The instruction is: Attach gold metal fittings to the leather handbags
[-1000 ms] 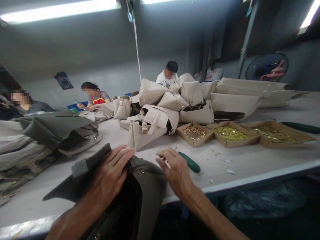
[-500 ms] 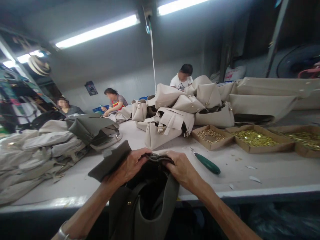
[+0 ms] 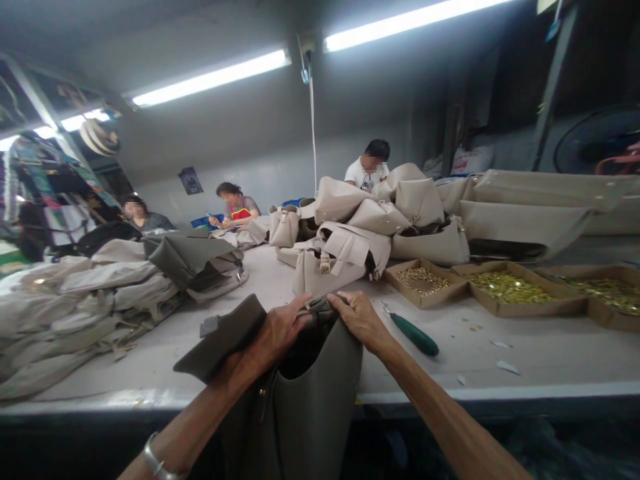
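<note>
A dark olive-grey handbag [image 3: 320, 393] hangs at the table's front edge, its mouth open toward me. My left hand [image 3: 285, 327] grips the bag's far rim on the left side. Its fingers are partly hidden behind the material. Close by, my right hand [image 3: 360, 320] pinches the same rim, thumb on top. Between the two hands a short strap piece [image 3: 319, 304] shows at the rim. The bag's stiff flap [image 3: 223, 340] sticks out to the left, behind my left forearm. To the right of my right hand lies a green-handled hook tool [image 3: 413, 332].
Cardboard trays of small gold metal parts, one of them a near tray [image 3: 425, 300], line the right side. Pale beige handbags [image 3: 345, 260] are heaped ahead, and a pile of bag pieces [image 3: 85, 313] covers the left. Several people sit beyond the table.
Both hands still hold the bag's rim. The hands have drawn slightly closer together, and the bag's opening has narrowed and turned. The camera view has tilted up a little.
</note>
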`<state>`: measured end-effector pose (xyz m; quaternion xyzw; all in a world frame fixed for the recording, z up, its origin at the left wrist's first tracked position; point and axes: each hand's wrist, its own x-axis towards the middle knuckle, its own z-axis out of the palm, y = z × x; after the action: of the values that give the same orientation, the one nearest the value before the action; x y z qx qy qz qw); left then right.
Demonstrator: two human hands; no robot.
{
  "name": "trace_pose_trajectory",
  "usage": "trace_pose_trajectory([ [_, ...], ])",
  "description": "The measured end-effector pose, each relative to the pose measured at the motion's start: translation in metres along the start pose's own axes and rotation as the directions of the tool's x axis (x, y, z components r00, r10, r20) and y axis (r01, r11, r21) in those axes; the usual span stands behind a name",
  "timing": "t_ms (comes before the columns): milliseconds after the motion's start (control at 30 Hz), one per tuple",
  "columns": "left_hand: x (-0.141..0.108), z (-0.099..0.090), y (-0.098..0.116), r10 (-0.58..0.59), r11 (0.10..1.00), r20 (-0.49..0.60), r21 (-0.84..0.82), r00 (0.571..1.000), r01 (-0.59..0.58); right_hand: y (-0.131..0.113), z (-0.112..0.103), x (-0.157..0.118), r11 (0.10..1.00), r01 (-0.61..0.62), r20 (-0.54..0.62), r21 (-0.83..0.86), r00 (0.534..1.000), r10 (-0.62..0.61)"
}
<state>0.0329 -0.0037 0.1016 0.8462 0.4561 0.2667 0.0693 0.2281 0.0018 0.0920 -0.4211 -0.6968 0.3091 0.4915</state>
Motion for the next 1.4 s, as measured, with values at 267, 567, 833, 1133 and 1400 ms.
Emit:
trace_pose_trajectory([
  [267,0.006,0.008,0.003,0.198,0.976,-0.033,0.101,0.980,-0.194,0.005,0.000,0.001,0.998,-0.065,0.037,0.020,0.997,0.064],
  [567,0.012,0.010,0.006,0.077,0.996,-0.082,0.061,0.994,-0.073,0.007,-0.003,-0.005,0.996,0.040,0.053,-0.082,0.998,-0.035],
  [833,0.011,0.002,0.010,-0.011,1.000,0.016,-0.027,1.000,0.011,0.003,-0.017,-0.012,0.998,-0.018,0.274,0.062,0.962,0.000],
  [1133,0.013,-0.002,0.009,-0.094,0.986,0.044,-0.137,0.995,0.099,0.005,-0.007,-0.016,0.999,-0.016,0.199,-0.051,0.980,0.026],
  [1400,0.015,-0.003,0.011,-0.094,0.969,0.074,-0.223,0.993,0.108,0.004,0.003,-0.028,0.740,0.458,0.105,-0.492,0.875,-0.472],
])
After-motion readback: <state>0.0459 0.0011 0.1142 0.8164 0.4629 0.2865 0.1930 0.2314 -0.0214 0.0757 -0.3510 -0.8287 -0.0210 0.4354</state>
